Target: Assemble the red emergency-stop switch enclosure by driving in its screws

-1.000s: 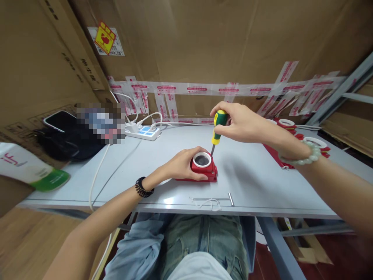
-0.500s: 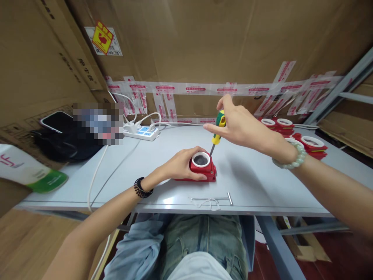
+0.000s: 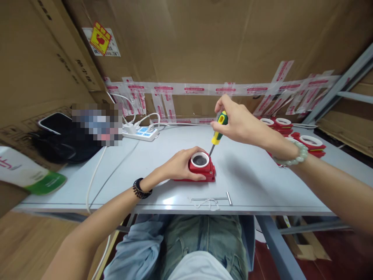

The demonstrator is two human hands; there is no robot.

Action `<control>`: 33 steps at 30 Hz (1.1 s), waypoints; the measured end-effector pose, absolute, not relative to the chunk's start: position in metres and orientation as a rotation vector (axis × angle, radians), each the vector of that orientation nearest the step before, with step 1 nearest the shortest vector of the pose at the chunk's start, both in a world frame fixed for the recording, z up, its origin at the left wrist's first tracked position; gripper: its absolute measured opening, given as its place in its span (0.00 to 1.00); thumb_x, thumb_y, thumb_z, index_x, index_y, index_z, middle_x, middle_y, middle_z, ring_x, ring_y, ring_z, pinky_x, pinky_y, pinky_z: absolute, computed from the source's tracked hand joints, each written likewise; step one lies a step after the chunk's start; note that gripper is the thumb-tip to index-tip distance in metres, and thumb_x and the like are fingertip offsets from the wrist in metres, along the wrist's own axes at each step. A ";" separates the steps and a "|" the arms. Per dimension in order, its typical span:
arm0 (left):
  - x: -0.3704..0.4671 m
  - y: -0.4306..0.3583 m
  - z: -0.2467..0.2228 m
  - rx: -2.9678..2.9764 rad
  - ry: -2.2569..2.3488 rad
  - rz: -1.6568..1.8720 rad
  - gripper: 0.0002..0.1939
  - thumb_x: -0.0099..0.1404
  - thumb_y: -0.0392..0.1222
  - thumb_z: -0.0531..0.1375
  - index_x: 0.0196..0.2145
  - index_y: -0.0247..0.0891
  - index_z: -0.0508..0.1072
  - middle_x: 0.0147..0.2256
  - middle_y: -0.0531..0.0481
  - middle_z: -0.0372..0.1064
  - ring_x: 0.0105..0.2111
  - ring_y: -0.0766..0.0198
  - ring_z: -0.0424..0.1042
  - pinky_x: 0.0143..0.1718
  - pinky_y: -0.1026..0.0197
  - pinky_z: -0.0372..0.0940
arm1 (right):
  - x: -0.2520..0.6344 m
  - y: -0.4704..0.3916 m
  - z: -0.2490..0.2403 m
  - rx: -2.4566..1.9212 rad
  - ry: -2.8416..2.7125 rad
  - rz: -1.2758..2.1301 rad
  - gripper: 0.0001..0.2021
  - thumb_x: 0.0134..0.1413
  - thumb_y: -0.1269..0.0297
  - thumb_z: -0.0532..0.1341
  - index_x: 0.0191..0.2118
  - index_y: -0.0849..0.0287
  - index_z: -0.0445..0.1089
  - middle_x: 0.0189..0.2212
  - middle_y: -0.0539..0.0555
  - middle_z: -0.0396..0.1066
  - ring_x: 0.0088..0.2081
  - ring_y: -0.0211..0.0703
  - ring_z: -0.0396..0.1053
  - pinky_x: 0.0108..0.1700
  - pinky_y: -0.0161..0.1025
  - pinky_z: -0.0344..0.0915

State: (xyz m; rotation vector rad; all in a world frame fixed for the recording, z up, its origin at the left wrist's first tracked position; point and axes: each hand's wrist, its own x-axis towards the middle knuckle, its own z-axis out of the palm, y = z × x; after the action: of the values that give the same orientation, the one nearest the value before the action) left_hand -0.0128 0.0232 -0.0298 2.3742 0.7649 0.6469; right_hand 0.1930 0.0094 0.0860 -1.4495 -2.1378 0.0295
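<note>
Sitting near the middle of the grey table [image 3: 262, 182] is a small red block [image 3: 204, 171] with a white ring [image 3: 199, 159] on top and a dark hole inside the ring. The left hand [image 3: 179, 165] is wrapped around the left side of the red block, fingers curled against it and pressing it down on the table. The right hand [image 3: 240, 122] is up above and a bit to the right, with its fingers pinched shut on the top of a green and yellow screwdriver [image 3: 218, 130]. The screwdriver leans a little, and its thin metal tip touches the red block just beside the ring on the right.

Close to the front edge of the table lies a small metal T-shaped tool [image 3: 217, 199] with a bit of white string [image 3: 204, 202] next to it. It is near the red block but not touching it. Nothing lies between the hands and the block.

At the back left is a white power strip [image 3: 141, 133] with plugs in it, and a white cable [image 3: 94, 177] runs from there down off the front of the table. A black bag [image 3: 62, 146] sits far left with a phone [image 3: 52, 122] on it. At the back right more red blocks with white rings [image 3: 309, 142] are bunched together, partly hidden behind the right arm. Brown cardboard [image 3: 204, 42] stuck with tape strips [image 3: 195, 90] stands behind the table like a wall.
</note>
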 end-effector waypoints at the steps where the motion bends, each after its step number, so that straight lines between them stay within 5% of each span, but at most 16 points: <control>1: -0.013 0.023 -0.029 2.374 0.770 0.644 0.34 0.51 0.54 0.70 0.52 0.42 0.66 0.47 0.48 0.73 0.45 0.55 0.74 0.47 0.56 0.66 | 0.194 0.010 0.086 -1.442 -2.132 0.062 0.17 0.46 0.68 0.63 0.38 0.53 0.53 0.25 0.47 0.61 0.25 0.40 0.59 0.28 0.41 0.56; 14: -0.013 0.023 -0.031 2.380 0.770 0.645 0.34 0.51 0.54 0.70 0.52 0.42 0.65 0.48 0.47 0.73 0.45 0.54 0.74 0.48 0.54 0.67 | 0.189 0.010 0.081 -1.323 -2.115 0.361 0.24 0.39 0.75 0.64 0.40 0.53 0.52 0.33 0.50 0.65 0.30 0.40 0.64 0.30 0.41 0.60; 19: -0.012 0.023 -0.030 2.380 0.780 0.642 0.34 0.51 0.54 0.70 0.52 0.42 0.66 0.48 0.47 0.73 0.45 0.54 0.74 0.48 0.54 0.66 | 0.189 0.008 0.083 -1.421 -2.095 0.139 0.21 0.43 0.68 0.65 0.37 0.53 0.52 0.25 0.46 0.59 0.27 0.40 0.59 0.31 0.42 0.57; 33: -0.012 0.023 -0.029 2.374 0.779 0.640 0.34 0.51 0.55 0.69 0.52 0.42 0.66 0.47 0.47 0.73 0.45 0.54 0.74 0.48 0.54 0.66 | 0.191 0.006 0.083 -1.408 -2.111 0.213 0.25 0.41 0.70 0.65 0.43 0.53 0.51 0.28 0.47 0.60 0.26 0.38 0.59 0.29 0.42 0.59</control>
State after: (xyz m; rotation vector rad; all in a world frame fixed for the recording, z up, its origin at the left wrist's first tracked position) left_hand -0.0123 0.0229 -0.0293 2.3744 0.7790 0.6402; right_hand 0.1909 0.0063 0.0828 -1.4077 -2.1114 0.2128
